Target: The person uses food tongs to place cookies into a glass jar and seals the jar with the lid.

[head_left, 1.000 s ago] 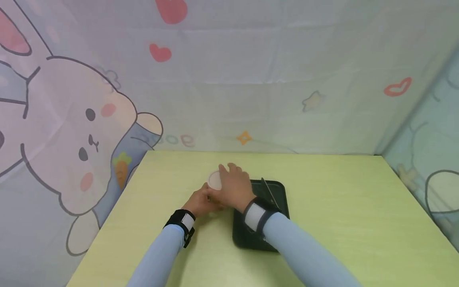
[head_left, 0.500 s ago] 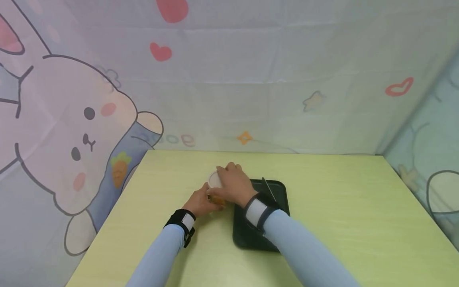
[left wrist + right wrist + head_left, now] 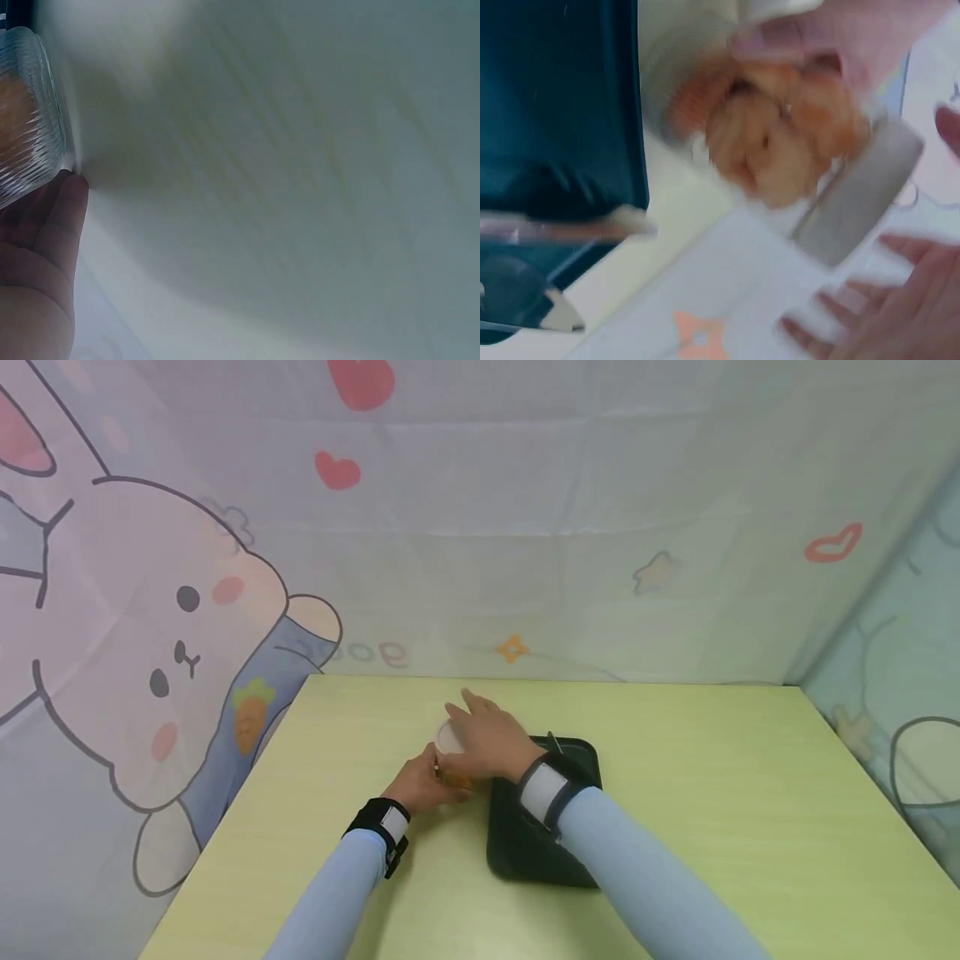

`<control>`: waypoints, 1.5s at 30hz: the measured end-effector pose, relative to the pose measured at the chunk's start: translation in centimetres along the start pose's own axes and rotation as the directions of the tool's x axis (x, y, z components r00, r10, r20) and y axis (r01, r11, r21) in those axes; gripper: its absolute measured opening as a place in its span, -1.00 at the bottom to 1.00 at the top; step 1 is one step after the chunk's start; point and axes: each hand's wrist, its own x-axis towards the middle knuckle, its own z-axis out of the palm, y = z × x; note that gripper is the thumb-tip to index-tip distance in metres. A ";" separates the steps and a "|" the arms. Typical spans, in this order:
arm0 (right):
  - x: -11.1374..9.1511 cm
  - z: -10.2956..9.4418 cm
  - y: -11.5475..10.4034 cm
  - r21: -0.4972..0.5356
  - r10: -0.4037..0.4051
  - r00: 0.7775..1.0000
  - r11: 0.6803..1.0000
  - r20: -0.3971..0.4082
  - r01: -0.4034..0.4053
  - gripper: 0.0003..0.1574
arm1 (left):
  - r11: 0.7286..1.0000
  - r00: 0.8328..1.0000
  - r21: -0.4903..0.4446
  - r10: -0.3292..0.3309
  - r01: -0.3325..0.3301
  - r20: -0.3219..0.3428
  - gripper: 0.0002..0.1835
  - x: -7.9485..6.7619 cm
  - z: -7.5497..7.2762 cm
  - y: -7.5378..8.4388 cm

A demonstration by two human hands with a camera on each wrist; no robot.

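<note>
My left hand (image 3: 417,783) grips a clear ribbed jar (image 3: 761,142) holding orange-brown pieces. Its white lid (image 3: 862,195) faces upward in the head view (image 3: 447,740). In the left wrist view, the fingers (image 3: 64,214) lie along the jar's lower edge (image 3: 34,142). My right hand (image 3: 491,743) hovers over the lid with its fingers spread. The right wrist view, blurred, shows that right hand (image 3: 900,307) at the lower right, its fingers apart from the lid's edge.
Right of the jar a dark green tray (image 3: 517,856) lies on the yellow table (image 3: 712,793), partly under my right forearm. A thin long-handled utensil (image 3: 562,229) and a dark rounded piece with a pale tip (image 3: 525,292) lie across the tray. A printed cloth (image 3: 480,527) hangs behind.
My right hand's fingers have loosened from around the lid and spread, and its wrist has shifted slightly right. The left hand and the jar have stayed in place.
</note>
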 end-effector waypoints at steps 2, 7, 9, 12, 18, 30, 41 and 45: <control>0.0 -0.4 0.4 0.035 -0.079 0.996 0.996 0.047 0.078 -0.10 | 1.000 1.000 0.008 -0.011 0.011 0.001 -0.14 -0.1 -0.1 0.0; -0.2 -0.4 0.5 0.043 -0.091 0.995 0.995 0.031 0.090 -0.11 | 1.000 1.000 0.030 -0.002 0.002 -0.003 -0.15 -0.2 0.1 0.1; -0.3 0.0 0.1 0.035 -0.035 0.999 0.999 -0.020 0.036 -0.09 | 0.999 1.000 0.046 0.007 -0.006 -0.016 -0.11 -0.2 0.2 0.2; -0.3 0.9 -0.5 0.019 0.064 0.992 0.998 -0.105 -0.063 -0.06 | 0.997 0.999 0.067 0.032 -0.029 -0.041 -0.08 -0.1 0.3 0.3; -0.4 2.2 -1.1 -0.042 0.193 0.952 0.977 -0.238 -0.208 -0.04 | 0.997 0.997 0.067 0.031 -0.026 -0.074 -0.11 0.1 0.7 0.3; -0.5 -0.4 0.7 0.022 -0.092 0.995 0.996 0.028 0.092 -0.12 | 0.997 0.999 0.071 0.029 -0.028 -0.020 -0.12 0.5 0.8 0.5; -0.8 1.0 -0.3 -0.019 0.074 0.986 0.997 -0.152 -0.077 -0.03 | 0.993 0.997 0.101 0.070 -0.067 -0.022 -0.05 -0.1 0.5 0.8; -1.0 1.1 -0.5 -0.021 0.082 0.984 0.996 -0.158 -0.087 -0.01 | 0.991 0.997 0.107 0.077 -0.074 -0.022 -0.07 -0.1 0.5 0.5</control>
